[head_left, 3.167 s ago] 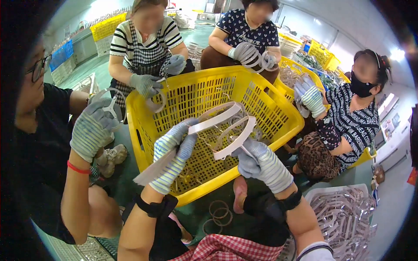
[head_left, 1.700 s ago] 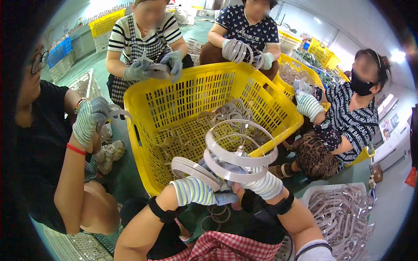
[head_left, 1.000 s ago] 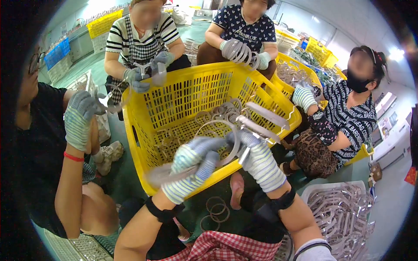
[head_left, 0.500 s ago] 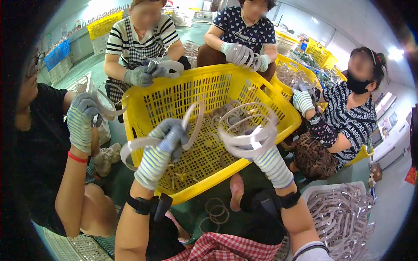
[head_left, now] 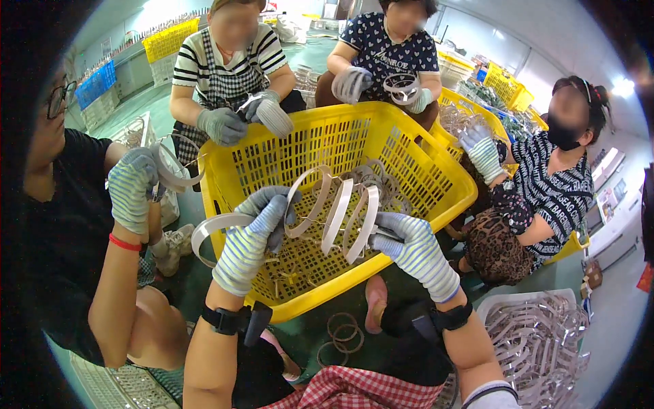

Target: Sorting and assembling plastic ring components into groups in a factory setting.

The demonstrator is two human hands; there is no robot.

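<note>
Both my hands wear grey gloves with striped cuffs. My left hand is closed around a coiled flat strip, pale and shiny like metal or plastic. One loop of it bows out to the left of that hand, and several loops run across to the right. My right hand pinches near the strip's right end; something narrow and grey shows at its fingertips, too small to name. The coil is held stretched over the yellow crate, which has curled strips and scraps in its bottom.
Co-workers sit around the crate, their gloved hands holding similar rings at the left and far sides. A white bin of curled strips stands at lower right. Brown rings lie on the floor by my feet. More crates stand behind.
The coil, bunched at my right hand before, is now drawn out between both hands. My right hand has turned inward to the coil's end. Across the crate, co-workers' hands have shifted.
</note>
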